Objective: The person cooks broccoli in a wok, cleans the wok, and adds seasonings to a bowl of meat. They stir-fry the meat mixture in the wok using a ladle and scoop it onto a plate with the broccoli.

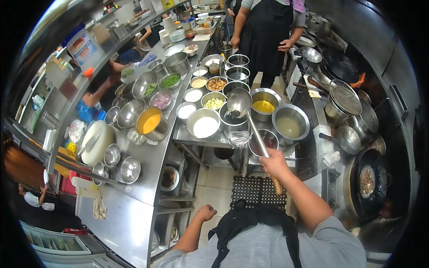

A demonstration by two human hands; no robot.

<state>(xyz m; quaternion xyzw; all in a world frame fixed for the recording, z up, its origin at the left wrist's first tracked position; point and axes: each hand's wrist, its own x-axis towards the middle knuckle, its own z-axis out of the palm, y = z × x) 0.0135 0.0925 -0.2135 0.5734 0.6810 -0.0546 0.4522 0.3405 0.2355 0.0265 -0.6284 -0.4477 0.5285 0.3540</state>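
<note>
My right hand (275, 163) is wrapped round the long handle of a metal ladle (240, 100). The ladle's bowl hangs over the dark containers beside a pot of yellow oil (263, 106). Below the handle stands a pot of dark reddish liquid (263, 144), and to its right a wide pot of cloudy liquid (291, 123). Left of the ladle are a large bowl of white powder or liquid (205, 127) and a container of pale diced pieces (214, 103). My left hand (206, 213) hangs low by the steel counter, fingers curled, with nothing visible in it.
A co-worker in a black apron (268, 38) stands ahead. On the right a wok (374, 183) with food sits on the stove, near a perforated skimmer (348, 139). The left counter (129, 210) bears bowls, a pot of orange liquid (149, 123) and a cleaver on a round board (97, 143).
</note>
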